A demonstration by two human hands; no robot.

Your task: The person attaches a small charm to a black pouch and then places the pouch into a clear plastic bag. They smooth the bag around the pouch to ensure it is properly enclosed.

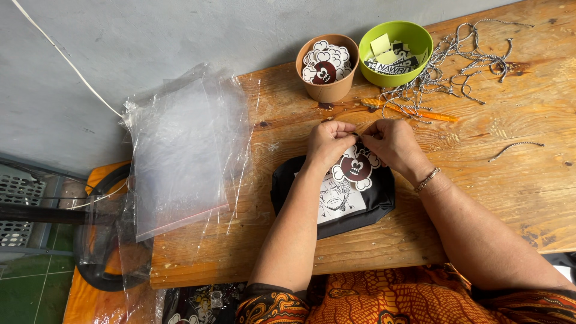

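Pouch: black pouch (360,207) lies on the counter (510,180), long axis left-right, just below both hands.
Hands: left hand (327,141) and right hand (393,143) meet, pinching a small skull tag (357,170) at its top edge.
Beyond: brown cup (327,90), green bowl (396,69), ball chains (462,66).

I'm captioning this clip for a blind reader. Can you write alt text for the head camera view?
Both hands, left hand and right hand, pinch something small above a black pouch with a cloud-shaped sticker on a wooden table. Beyond them stand a brown cup, a green bowl and ball chains; clear plastic bags lie to the left.
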